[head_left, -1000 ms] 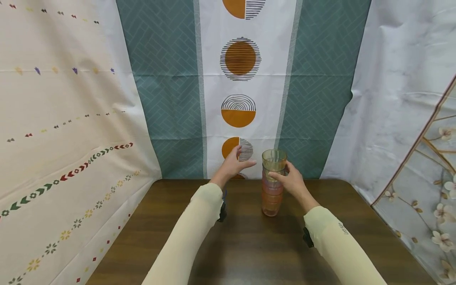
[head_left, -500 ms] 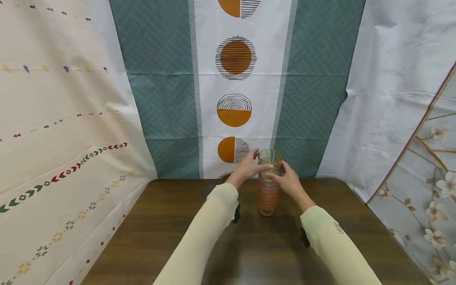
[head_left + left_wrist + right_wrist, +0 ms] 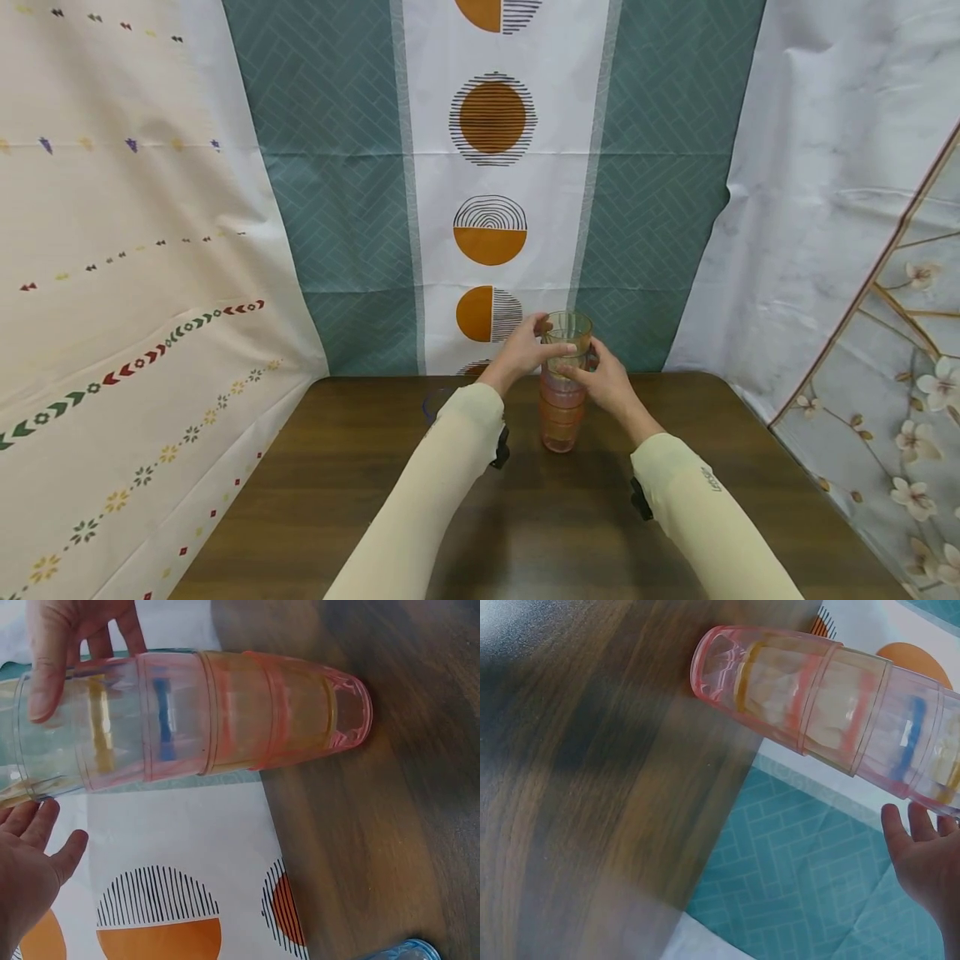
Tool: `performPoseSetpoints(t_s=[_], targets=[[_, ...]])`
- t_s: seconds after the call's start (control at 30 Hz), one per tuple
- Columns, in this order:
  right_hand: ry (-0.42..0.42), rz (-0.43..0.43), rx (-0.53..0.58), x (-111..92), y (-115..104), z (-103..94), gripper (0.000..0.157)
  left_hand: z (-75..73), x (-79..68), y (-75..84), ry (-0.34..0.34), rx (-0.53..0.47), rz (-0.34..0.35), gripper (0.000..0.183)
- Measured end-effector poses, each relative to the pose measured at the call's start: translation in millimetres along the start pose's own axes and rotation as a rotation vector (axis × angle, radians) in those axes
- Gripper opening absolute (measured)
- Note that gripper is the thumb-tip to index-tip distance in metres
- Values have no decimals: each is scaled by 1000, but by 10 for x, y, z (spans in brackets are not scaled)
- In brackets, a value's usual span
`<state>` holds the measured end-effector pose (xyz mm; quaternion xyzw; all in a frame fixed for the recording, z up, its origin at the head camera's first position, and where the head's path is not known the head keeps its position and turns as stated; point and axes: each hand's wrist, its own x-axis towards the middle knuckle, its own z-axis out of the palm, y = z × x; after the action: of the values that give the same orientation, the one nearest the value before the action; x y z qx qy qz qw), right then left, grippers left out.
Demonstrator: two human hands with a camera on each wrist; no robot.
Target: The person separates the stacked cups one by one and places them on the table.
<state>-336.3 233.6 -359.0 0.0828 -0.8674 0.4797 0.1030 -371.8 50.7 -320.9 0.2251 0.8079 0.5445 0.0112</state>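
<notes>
A tall stack of nested clear tumblers (image 3: 560, 421), tinted pink, orange and yellow, stands upright on the wooden table. Its top tumbler (image 3: 569, 327) is yellowish and open at the mouth. My left hand (image 3: 521, 350) holds that top tumbler, thumb across its front and fingers behind the rim. Slightly lower, my right hand (image 3: 609, 383) grips the upper part of the stack from the other side, thumb in front. Bands of yellow, blue and red show through the stack's walls (image 3: 176, 720) in the left wrist view.
A clear blue-rimmed item (image 3: 430, 407) sits on the table behind my left forearm, mostly hidden; its blue edge (image 3: 417, 949) shows in the left wrist view. The wooden tabletop (image 3: 345, 483) ends at a patterned cloth (image 3: 660, 250) hanging behind.
My left hand has come rightward from beside the stack and taken hold of the top tumbler. My right hand keeps its grip. The view has shifted slightly.
</notes>
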Motion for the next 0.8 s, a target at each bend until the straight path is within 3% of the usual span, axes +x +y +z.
performPoseSetpoints(t_s=[0.27,0.37,0.63,0.8], targets=[[-9,13,31,-6,23,13,91,-77,45,156,86,-114,14,87],[-12,23,37,-4,39,17,94,-142,44,238,98,-115,27,86],[4,42,46,-10,39,11,97,-415,24,418,104,-115,63,86],[4,22,53,12,68,2,93,-637,-12,488,121,-56,90,85]])
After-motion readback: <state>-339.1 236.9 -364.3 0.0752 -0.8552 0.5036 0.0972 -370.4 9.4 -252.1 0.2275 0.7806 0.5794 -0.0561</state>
